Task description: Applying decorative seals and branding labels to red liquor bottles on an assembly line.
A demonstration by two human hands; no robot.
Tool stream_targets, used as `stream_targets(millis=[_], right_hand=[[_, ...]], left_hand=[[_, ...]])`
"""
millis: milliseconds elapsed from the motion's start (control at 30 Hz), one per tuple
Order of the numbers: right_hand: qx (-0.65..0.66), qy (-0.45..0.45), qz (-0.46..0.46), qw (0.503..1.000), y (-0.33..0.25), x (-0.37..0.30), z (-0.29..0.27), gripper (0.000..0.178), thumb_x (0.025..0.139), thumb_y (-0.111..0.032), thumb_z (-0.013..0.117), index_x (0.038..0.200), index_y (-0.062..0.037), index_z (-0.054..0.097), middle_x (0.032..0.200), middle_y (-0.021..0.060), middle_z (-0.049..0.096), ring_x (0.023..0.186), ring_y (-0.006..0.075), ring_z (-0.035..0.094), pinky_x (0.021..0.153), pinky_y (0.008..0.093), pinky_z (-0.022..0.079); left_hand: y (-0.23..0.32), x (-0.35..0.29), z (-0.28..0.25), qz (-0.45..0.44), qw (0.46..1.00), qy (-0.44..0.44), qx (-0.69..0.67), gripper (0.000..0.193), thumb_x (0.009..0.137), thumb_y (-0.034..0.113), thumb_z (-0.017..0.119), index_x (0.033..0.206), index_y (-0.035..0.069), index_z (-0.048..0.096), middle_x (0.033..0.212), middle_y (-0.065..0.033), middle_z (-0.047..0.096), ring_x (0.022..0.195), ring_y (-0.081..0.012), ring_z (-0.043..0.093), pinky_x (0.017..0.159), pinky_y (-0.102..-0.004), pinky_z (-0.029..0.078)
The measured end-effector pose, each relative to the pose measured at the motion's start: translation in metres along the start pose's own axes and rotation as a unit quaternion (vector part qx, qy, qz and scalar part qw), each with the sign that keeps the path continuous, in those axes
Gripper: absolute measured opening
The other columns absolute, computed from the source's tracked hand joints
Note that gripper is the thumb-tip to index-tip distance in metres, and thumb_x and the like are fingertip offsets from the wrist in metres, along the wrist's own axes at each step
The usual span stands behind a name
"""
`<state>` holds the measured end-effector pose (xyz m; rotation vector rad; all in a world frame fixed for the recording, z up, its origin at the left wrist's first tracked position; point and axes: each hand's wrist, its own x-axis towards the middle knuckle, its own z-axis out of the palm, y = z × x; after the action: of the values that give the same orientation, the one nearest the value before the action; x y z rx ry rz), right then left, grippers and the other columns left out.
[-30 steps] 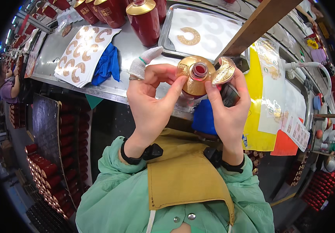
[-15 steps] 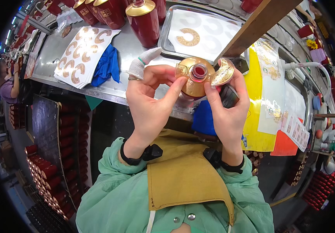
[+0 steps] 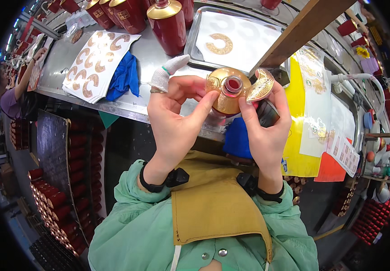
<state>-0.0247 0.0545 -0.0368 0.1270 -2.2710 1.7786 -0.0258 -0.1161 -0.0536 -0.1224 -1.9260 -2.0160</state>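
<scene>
A bottle with a gold shoulder and a dark red neck stands upright between my hands. My left hand grips its left side, the thumb pressed on the gold and the index finger, in a white knit cover, sticking up. Under that thumb some engraved-looking pattern shows on the shoulder. My right hand pinches a curved, gold patterned sticker, whose end stands up off the shoulder's right side. Whether the pattern on the left belongs to the same sticker, I cannot tell. Fingers hide the bottle's lower body.
Sheets of C-shaped gold stickers lie left on the metal table, beside a blue cloth. Red bottles stand behind. A metal tray holds a sheet with one sticker. A wooden post slants at right. Another person works far left.
The sticker's raised right end has tilted slightly and shows more of its patterned face. Both my hands have barely moved. The person at far left has stretched an arm toward the table.
</scene>
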Motion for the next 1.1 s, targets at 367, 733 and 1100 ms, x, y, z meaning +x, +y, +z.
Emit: stream_targets(millis=[367, 733, 1100], right_hand=[[0.004, 0.009, -0.022, 1.0, 0.001, 0.001, 0.002, 0.042, 0.094, -0.002, 0.075, 0.133, 0.0035, 0.061, 0.101, 0.0029, 0.068, 0.09, 0.009, 0.061, 0.082, 0.0254, 0.051], [0.015, -0.004, 0.0, 1.0, 0.001, 0.0, 0.001, 0.05, 0.095, -0.002, 0.077, 0.141, 0.0028, 0.059, 0.115, 0.006, 0.07, 0.107, 0.011, 0.065, 0.097, 0.0273, 0.052], [0.114, -0.06, 0.049, 0.99, 0.007, 0.011, 0.008, 0.06, 0.091, -0.004, 0.081, 0.145, 0.0006, 0.054, 0.13, 0.0097, 0.064, 0.118, 0.0169, 0.064, 0.096, 0.0296, 0.055]], left_hand=[[0.001, 0.001, 0.001, 0.004, 1.0, 0.01, -0.009, 0.033, 0.088, -0.006, 0.082, 0.115, -0.004, 0.063, 0.11, -0.0105, 0.072, 0.094, -0.0136, 0.071, 0.085, -0.0274, 0.058], [0.001, 0.0, 0.0, -0.008, 1.0, 0.002, 0.015, 0.071, 0.088, -0.012, 0.079, 0.15, -0.005, 0.045, 0.11, -0.0099, 0.07, 0.098, -0.0125, 0.069, 0.087, -0.0268, 0.057], [-0.001, 0.006, -0.007, 0.014, 0.991, -0.031, 0.126, 0.072, 0.087, -0.007, 0.081, 0.149, -0.005, 0.045, 0.114, -0.0122, 0.072, 0.111, -0.0166, 0.067, 0.105, -0.0369, 0.049]])
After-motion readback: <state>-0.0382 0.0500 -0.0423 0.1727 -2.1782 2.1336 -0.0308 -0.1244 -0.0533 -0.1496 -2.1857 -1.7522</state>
